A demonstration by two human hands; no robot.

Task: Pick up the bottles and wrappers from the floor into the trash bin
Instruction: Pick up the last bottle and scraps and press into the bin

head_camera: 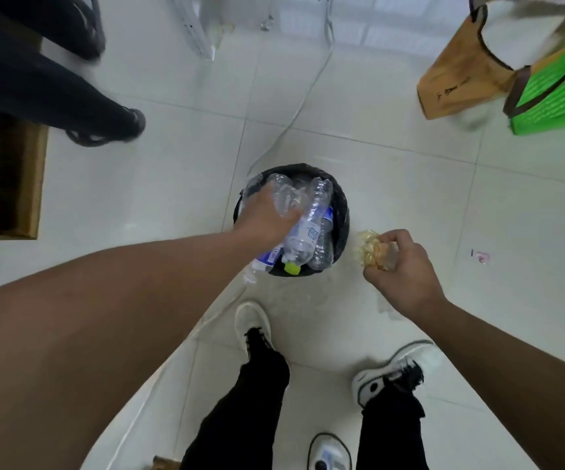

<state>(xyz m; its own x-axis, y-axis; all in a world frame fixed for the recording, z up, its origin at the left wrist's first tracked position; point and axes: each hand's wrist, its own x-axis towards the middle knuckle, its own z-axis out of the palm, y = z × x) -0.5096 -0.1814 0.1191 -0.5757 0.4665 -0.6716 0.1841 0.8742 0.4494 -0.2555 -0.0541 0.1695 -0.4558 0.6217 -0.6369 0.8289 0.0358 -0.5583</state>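
A small round black trash bin [342, 212] stands on the white tile floor, full of clear plastic bottles [311, 228], one with a yellow-green cap. My left hand [264, 218] is over the bin's left rim, fingers closed on crumpled clear bottles that partly hang over the edge. My right hand [400, 266] is just right of the bin, shut on crumpled yellowish wrappers [369, 249]. A small pink wrapper [480, 256] lies on the floor further right.
A brown paper bag [461, 72] and a green bag [556, 93] sit at the back right. Another person's dark leg and shoe [115, 123] are at the left, by a cardboard box [33, 184]. A white cable [305, 93] runs behind the bin. My feet stand below.
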